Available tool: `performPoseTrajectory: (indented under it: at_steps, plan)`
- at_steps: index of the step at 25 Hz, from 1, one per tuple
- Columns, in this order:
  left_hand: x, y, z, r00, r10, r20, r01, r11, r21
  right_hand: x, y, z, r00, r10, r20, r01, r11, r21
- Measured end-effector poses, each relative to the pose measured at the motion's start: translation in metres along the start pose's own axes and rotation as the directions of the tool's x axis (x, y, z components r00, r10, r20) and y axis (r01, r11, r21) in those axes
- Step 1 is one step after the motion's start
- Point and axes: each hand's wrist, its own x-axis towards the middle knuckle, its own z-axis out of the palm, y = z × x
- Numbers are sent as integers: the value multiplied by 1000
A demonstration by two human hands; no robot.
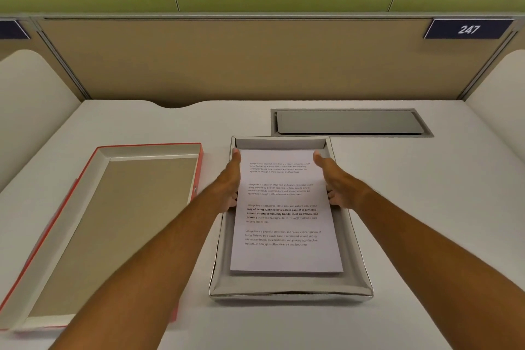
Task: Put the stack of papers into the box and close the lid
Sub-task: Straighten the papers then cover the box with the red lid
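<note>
1. Both hands reach up the middle of the frame and grip the stack of papers by its long edges: the left hand on the left edge, the right hand on the right. Thumbs lie on top of the sheets and the curled fingers tuck beneath, which keeps the stack square and level as one block.

2. Largest thing in view, the white counter carries everything and gives a flat base for the work.

3. At the left of the frame the lid, red outside and pale within, lies hollow side up, well apart from the stack, so it does not block the way in. It is not yet on.

4. In the centre sits the box, open side up, its long axis running away from the person to match the sheets.

5. Printed side up, the stack is inside the box walls with a margin all round. Whether it already rests on the floor of the box or is held just above it I cannot tell; the shadow at its near edge suggests a slight gap.

6. My judgement: releasing the papers comes next, then fetching the lid.
</note>
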Motion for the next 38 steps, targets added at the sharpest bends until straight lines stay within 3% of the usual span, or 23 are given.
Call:
performPoseTrajectory:
  at_steps: [3, 9, 23, 31, 33, 35, 38]
  plan:
    - [4, 4, -5, 997, -76, -33, 76, 997, -9, 8, 3, -5, 1000, -23, -18, 23, 1000, -9]
    - [8, 6, -6, 993, -98, -61, 99, 995, 23, 14, 8, -12, 1000, -23, -18, 23, 1000, -18]
    - [6, 6, -3, 996, -76, -41, 77, 996, 40, 15, 7, -11, 1000, 16, -18, -17, 1000, -26]
    - [0, 3, -6, 1000, -27, 9, 27, 999, 24, -4, 4, -7, 999, -35, -27, 35, 999, 3]
    - [-4, 1, -6, 999, 44, 24, -45, 998, 47, -11, 3, -3, 989, -137, -62, 129, 985, -111]
    - [-10, -3, -6, 990, 138, -8, -136, 984, 117, -15, 6, 5, 954, -254, -157, 184, 914, -362]
    - [-21, -13, -2, 915, 370, -162, -269, 857, 439, -24, 20, 18, 854, -490, -177, 261, 696, -669]
